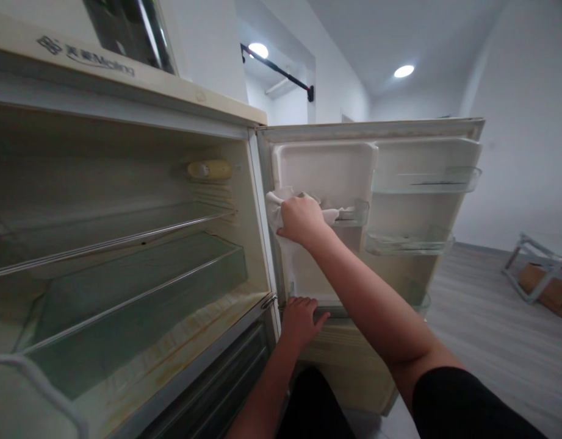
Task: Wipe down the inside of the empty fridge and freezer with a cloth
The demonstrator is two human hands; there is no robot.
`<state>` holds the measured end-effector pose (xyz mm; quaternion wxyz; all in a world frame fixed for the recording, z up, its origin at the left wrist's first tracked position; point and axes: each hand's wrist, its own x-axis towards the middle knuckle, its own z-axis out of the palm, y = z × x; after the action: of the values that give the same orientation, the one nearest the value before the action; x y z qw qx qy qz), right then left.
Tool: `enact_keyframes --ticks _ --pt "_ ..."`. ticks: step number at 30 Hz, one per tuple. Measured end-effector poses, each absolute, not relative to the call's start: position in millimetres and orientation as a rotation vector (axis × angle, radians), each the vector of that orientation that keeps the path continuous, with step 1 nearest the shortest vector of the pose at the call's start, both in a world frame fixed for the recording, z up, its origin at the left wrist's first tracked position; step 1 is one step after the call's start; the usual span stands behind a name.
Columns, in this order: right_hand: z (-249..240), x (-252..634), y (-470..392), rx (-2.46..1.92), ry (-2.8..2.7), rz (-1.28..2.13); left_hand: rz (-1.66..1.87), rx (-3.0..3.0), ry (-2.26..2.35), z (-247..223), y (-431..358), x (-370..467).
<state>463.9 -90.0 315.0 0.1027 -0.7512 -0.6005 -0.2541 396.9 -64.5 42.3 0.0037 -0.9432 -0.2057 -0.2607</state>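
Observation:
My right hand (302, 218) is closed on a white cloth (275, 210) at the small upper-left shelf (354, 216) of the open fridge door (326, 167). Part of the cloth spreads over that shelf to the right of my knuckles. Lower down, my left hand (301, 320) rests at the door's lower shelf, near the hinge side, with its thumb apart from the fingers and nothing seen in it. The fridge interior (125, 146) on the left has glass shelves (138, 280) and yellowish stains along its bottom edge.
Clear door racks (422, 182) line the door's right half. A pale hose or cable (47, 387) curves at the lower left. A dark glossy object (129, 33) stands on the fridge top. At the far right, a metal-legged table (543, 250) stands over a brown box (543, 286).

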Motion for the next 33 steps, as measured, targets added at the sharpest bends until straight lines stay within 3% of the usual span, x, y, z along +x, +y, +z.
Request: enact_keyframes --ticks 8,13,22,28,33 --pt "322 489 -117 -2.107 -2.037 -0.784 -0.774 -2.977 -0.614 43 -60 385" --pt "327 506 -132 -2.28 -1.995 -0.649 -0.779 -2.986 -0.629 43 -63 391" --pt "304 467 -91 -2.207 -1.664 -0.847 -0.839 -2.974 -0.661 43 -66 397" --pt "314 479 -103 -2.127 -1.912 -0.863 -0.803 -2.978 -0.626 42 -62 390" --pt "330 513 -132 -2.255 -2.07 -0.642 -0.793 -2.994 -0.609 43 -61 388"
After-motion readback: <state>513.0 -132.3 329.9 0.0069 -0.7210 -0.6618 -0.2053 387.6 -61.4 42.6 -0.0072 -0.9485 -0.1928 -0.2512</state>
